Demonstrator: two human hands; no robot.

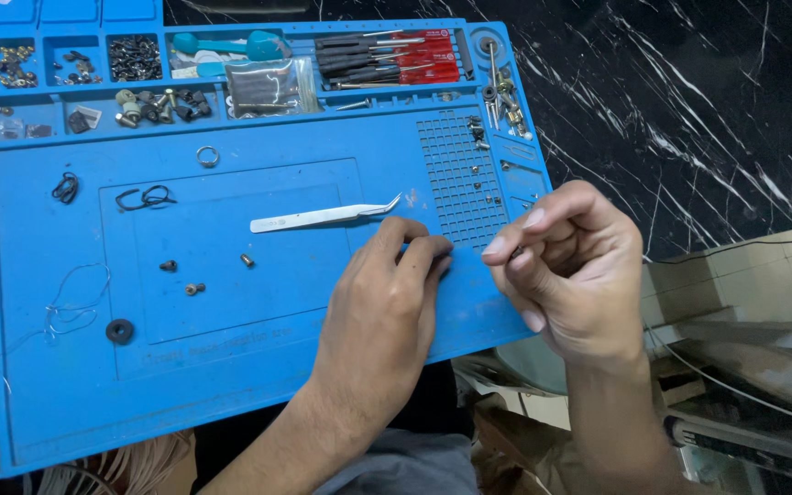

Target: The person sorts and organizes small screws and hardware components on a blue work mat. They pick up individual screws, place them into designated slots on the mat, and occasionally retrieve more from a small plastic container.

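My left hand (387, 302) rests knuckles up on the blue work mat (66, 385), fingertips curled down near the mat's small-hole grid (460, 179); whether it pinches anything is hidden. My right hand (570, 266) hovers at the mat's right edge with fingers curled, thumb and forefinger pinched on a tiny dark part (515, 249). Silver bent-tip tweezers (323, 217) lie just above my left hand. Three small screws (168, 266) (194, 289) (247, 260) lie on the mat's inner panel.
Trays along the mat's top hold screws, small parts, a bag (268, 89) and red-handled drivers (396, 57). A metal ring (208, 156), black wire loops (144, 197), a black washer (120, 331) and thin wire (75, 302) lie left. Black marble surface right; boxes and cables lower right.
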